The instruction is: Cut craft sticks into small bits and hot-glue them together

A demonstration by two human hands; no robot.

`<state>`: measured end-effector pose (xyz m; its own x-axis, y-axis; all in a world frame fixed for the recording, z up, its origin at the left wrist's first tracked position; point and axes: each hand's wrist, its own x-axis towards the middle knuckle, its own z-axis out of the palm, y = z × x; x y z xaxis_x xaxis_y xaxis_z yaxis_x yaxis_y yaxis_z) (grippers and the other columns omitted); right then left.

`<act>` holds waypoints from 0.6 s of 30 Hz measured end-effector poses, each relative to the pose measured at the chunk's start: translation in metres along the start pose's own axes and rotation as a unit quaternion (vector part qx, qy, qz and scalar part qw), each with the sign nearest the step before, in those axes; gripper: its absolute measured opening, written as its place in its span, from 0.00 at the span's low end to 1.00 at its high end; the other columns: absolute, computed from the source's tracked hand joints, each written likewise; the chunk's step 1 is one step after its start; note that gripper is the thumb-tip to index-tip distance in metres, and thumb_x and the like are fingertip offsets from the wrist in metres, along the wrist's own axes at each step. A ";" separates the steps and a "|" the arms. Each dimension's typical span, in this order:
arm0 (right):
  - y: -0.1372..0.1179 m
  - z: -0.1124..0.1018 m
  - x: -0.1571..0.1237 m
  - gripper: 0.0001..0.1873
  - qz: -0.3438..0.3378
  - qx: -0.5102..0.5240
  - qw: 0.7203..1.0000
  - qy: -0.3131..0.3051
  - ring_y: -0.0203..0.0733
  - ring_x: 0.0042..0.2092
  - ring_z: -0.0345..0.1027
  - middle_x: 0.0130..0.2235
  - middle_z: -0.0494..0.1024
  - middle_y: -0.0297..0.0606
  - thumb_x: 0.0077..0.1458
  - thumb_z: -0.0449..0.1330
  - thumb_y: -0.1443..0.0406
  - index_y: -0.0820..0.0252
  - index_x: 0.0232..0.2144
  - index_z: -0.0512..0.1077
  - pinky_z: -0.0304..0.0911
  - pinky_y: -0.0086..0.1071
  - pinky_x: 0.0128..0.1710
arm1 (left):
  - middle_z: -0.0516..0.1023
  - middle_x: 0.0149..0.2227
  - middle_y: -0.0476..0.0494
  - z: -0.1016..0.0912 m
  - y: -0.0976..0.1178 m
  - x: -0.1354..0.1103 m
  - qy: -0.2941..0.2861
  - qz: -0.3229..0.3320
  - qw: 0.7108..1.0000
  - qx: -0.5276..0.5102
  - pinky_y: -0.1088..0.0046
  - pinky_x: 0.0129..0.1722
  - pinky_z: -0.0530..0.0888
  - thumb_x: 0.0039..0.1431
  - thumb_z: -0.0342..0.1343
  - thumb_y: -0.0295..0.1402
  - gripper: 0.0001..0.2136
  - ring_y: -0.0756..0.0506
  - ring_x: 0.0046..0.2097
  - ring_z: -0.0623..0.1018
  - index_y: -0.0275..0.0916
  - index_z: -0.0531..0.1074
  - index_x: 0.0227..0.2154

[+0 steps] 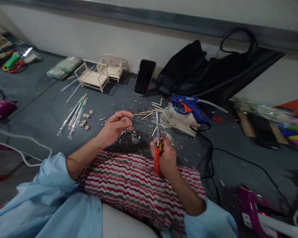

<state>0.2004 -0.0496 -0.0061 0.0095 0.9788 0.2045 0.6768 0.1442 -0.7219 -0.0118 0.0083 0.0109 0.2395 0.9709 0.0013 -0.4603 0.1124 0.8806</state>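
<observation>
My right hand (165,156) is closed round the orange handles of a pair of scissors (158,142), whose blades point up and away from me. My left hand (115,127) hovers over the grey floor to the left of the scissors, fingers curled with thumb and fingertips pinched together; whatever they hold is too small to make out. Small wooden sticks (149,114) and cut chips (135,136) are scattered on the floor between and beyond both hands. A red and white striped cloth (139,185) covers my lap beneath them.
A blue glue gun (188,105) rests right of the sticks, its cord trailing toward me. A black phone (144,77) and black bag (213,72) lean at the wall. Two stick-built miniature benches (99,73), glue sticks (75,115) and wooden flower shapes (85,120) lie left.
</observation>
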 end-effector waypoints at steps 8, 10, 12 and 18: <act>0.002 -0.001 0.003 0.14 0.032 0.013 0.999 0.022 0.36 0.25 0.63 0.24 0.68 0.26 0.50 0.55 0.62 0.58 0.40 0.68 0.59 0.28 0.28 | 0.75 0.28 0.48 -0.027 0.017 0.010 0.160 0.124 0.886 0.416 0.71 0.35 0.67 0.50 0.55 0.27 0.04 0.48 0.32 0.72 0.38 0.74 0.28; 0.002 -0.001 0.004 0.12 0.032 0.007 0.999 0.022 0.36 0.25 0.64 0.23 0.68 0.26 0.51 0.55 0.61 0.58 0.39 0.68 0.59 0.28 0.29 | 0.77 0.30 0.46 -0.042 0.026 0.016 0.165 0.132 0.801 0.560 0.69 0.38 0.67 0.49 0.53 0.26 0.06 0.45 0.36 0.73 0.39 0.74 0.27; 0.002 0.001 0.004 0.11 0.026 0.001 1.000 0.011 0.36 0.24 0.63 0.22 0.67 0.25 0.52 0.56 0.61 0.58 0.38 0.68 0.59 0.28 0.30 | 0.77 0.29 0.44 -0.055 0.031 0.020 0.147 0.100 0.731 0.659 0.67 0.39 0.67 0.48 0.52 0.25 0.06 0.43 0.36 0.73 0.39 0.74 0.25; 0.004 0.003 0.003 0.12 0.014 -0.016 1.000 0.005 0.34 0.22 0.59 0.20 0.62 0.23 0.52 0.56 0.60 0.58 0.39 0.69 0.57 0.27 0.27 | 0.76 0.30 0.39 -0.067 0.029 0.019 0.083 0.016 0.609 0.789 0.66 0.37 0.66 0.51 0.50 0.26 0.09 0.42 0.35 0.73 0.37 0.75 0.27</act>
<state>0.2007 -0.0461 -0.0106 0.0358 0.9810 0.1908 0.6999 0.1117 -0.7055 -0.0777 0.0441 0.0049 0.1023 0.9900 0.0968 0.9629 -0.1230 0.2401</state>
